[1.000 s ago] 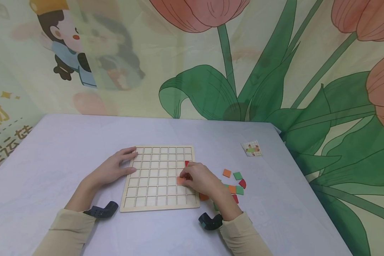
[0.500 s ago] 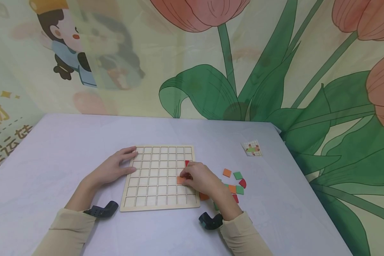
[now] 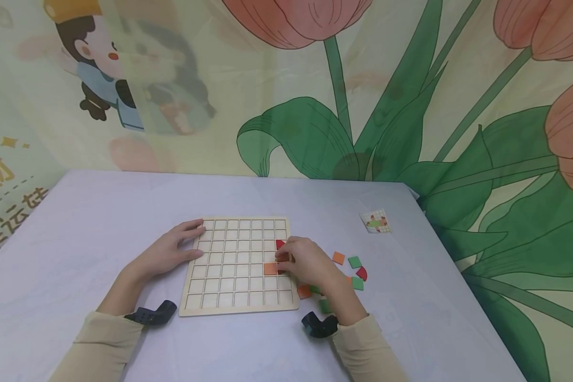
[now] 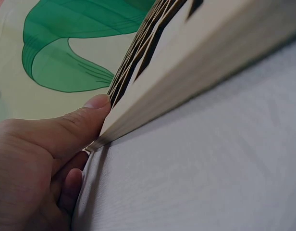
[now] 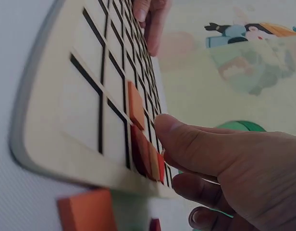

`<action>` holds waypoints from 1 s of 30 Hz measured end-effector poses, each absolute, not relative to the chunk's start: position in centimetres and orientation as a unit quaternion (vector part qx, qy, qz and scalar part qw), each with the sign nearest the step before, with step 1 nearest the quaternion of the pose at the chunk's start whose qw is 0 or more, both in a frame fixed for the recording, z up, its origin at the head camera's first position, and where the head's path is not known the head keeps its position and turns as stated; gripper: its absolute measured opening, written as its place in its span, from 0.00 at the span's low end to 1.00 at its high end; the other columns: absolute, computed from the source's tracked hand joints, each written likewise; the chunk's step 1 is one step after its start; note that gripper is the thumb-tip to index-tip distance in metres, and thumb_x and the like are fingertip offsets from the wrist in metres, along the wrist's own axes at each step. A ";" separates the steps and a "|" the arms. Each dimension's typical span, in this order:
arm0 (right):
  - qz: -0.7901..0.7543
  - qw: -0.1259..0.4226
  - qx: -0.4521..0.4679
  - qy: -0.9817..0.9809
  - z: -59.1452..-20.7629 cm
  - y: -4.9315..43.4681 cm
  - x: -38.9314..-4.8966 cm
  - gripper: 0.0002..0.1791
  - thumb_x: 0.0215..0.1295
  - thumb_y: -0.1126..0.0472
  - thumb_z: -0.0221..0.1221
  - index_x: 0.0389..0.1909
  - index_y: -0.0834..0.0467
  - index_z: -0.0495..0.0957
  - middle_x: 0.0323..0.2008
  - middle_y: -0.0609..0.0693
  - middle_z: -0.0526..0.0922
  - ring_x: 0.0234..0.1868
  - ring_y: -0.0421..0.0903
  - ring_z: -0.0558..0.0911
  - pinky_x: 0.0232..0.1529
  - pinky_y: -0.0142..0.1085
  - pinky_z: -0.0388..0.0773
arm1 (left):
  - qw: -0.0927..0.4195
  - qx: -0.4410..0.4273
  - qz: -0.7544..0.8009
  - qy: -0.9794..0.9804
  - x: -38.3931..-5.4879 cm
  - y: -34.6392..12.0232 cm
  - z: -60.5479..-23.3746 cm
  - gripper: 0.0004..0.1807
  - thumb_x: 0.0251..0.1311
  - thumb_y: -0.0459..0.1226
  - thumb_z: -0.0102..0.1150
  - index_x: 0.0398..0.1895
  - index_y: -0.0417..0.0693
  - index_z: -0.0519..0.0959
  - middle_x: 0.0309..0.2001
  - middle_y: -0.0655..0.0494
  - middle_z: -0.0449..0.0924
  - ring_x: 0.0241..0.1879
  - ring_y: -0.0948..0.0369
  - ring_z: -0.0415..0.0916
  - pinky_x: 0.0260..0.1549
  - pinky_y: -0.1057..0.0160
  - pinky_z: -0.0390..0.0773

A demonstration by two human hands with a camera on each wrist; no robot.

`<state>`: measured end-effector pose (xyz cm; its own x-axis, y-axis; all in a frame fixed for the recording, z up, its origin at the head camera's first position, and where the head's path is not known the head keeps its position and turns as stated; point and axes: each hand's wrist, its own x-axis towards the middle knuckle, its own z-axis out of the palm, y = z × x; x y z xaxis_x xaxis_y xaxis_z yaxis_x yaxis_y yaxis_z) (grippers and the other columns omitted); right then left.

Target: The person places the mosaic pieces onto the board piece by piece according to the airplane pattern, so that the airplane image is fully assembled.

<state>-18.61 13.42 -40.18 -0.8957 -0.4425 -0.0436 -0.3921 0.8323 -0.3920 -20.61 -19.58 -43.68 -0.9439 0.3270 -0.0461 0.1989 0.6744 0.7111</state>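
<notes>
And here we have the left hand, fingers long and loose at the left rim of a pale wooden board marked out in square cells, its thumb tip touching the edge. Across on the right-hand side, the right hand hangs over the outer column, thumb and bent forefinger close to one another; whether anything sits between those tips, I cannot tell. Just beside them, in the next column in, lies a flat orange square tile, set in its own cell, with a dark red round-edged tile in the outer column alongside. The right wrist view gives us the detail: these pieces stand slightly proud of the grid, so there's an edge to catch. They look stiff and very light, probably smooth enough to skid under a dry fingertip, and hardly fragile. Best hold, I'd say, is a pinch on two opposite sides, or on straight sides for the round-edged ones, where a curve may roll out of the fingers. The board looks rigid and light enough to slide on the white cloth, so a palm or thumb on its rim suits it best. Off the right edge, loose spares: an orange square piece, a green square piece and a red quarter-round piece, all lying flat, easiest lifted by a raised rim.
</notes>
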 end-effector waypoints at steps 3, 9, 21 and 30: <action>-0.193 0.068 -0.184 0.961 -40.0 14.5 -19.0 0.12 0.56 0.56 0.67 0.41 0.51 0.85 0.34 0.41 0.80 0.33 0.40 0.75 0.36 0.28 0.77 | 0.084 0.145 0.377 0.911 -20.6 -19.5 -43.7 0.37 0.58 0.45 0.62 0.68 0.39 0.63 0.75 0.46 0.49 0.73 0.40 0.41 0.68 0.36 0.45; -0.187 0.093 -0.112 0.971 -39.4 17.3 -19.6 0.14 0.55 0.58 0.68 0.44 0.51 0.83 0.36 0.44 0.81 0.36 0.41 0.76 0.40 0.33 0.80 | 0.084 0.145 0.379 0.910 -20.5 -19.3 -43.7 0.37 0.58 0.45 0.62 0.68 0.39 0.63 0.75 0.46 0.49 0.73 0.39 0.41 0.68 0.35 0.45; -0.175 0.158 -0.024 0.971 -39.1 21.6 -20.1 0.16 0.53 0.60 0.69 0.43 0.50 0.80 0.43 0.52 0.79 0.42 0.48 0.75 0.44 0.41 0.82 | 0.085 0.146 0.373 0.912 -20.5 -19.3 -43.5 0.38 0.58 0.44 0.62 0.68 0.38 0.62 0.74 0.44 0.49 0.73 0.39 0.41 0.68 0.35 0.45; -0.183 0.165 -0.018 0.969 -39.5 22.0 -20.3 0.14 0.55 0.63 0.67 0.42 0.51 0.78 0.43 0.53 0.79 0.42 0.49 0.75 0.43 0.41 0.82 | 0.081 0.154 0.373 0.911 -20.5 -19.4 -43.4 0.38 0.57 0.44 0.63 0.68 0.38 0.63 0.74 0.44 0.50 0.73 0.39 0.42 0.68 0.35 0.45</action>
<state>-20.32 22.02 -39.46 -0.9450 -0.0943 -0.3131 0.0263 0.9326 -0.3601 -20.55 -19.44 -43.45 -0.9395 0.3409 -0.0334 0.2198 0.6749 0.7044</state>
